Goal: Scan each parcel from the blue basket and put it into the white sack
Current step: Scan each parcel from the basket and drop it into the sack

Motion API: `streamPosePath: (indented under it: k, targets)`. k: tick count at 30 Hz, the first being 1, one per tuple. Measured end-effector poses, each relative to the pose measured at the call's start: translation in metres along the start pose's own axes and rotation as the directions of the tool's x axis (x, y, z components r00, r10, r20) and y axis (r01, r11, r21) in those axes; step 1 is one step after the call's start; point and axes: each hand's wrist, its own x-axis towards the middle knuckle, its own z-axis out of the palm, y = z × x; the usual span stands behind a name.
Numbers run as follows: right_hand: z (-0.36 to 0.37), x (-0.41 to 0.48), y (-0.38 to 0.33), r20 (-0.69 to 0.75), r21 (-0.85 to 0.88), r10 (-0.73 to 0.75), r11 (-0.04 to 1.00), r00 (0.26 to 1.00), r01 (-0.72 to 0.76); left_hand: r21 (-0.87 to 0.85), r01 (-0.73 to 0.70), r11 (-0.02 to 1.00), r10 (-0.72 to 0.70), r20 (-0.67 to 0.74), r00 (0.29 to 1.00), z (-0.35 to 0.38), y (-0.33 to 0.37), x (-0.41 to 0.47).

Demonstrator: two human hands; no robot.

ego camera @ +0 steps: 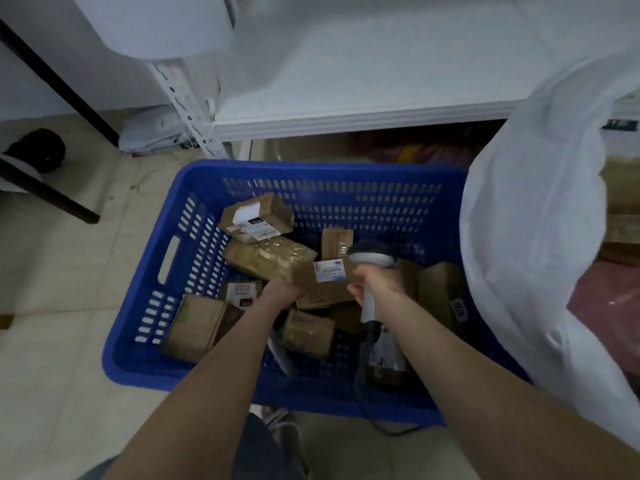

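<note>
white sack [540, 209] beside blue basket [311, 168], shelf [346, 123] behind

The basket [311, 167] sits on the floor [52, 271] in front of the tabletop [381, 81], with the sack [526, 237] against its right side. Several parcels [258, 216] lie in the basket, mostly left and middle. Above them the left hand [282, 292] holds one parcel [318, 285], and just right of it the right hand [377, 285] holds the scanner [372, 259].
</note>
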Motion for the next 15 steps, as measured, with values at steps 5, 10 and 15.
streamPosePath:
  k: [5,10,15]
  targets:
    - [-0.003,0.04,0.003,-0.029,0.011,0.112,0.994,0.993,-0.111,-0.059,0.073,0.996,-0.068,0.072,0.995,0.029,-0.013,0.049]
    - [-0.009,0.045,0.009,-0.034,-0.006,0.099,0.995,0.995,-0.099,-0.057,0.132,0.99,-0.135,-0.062,0.989,0.042,-0.01,0.063]
    - [-0.014,0.009,-0.002,-0.009,0.032,-0.037,0.999,0.999,0.037,-0.222,0.085,0.971,-0.127,-0.185,0.975,0.016,0.009,0.043]
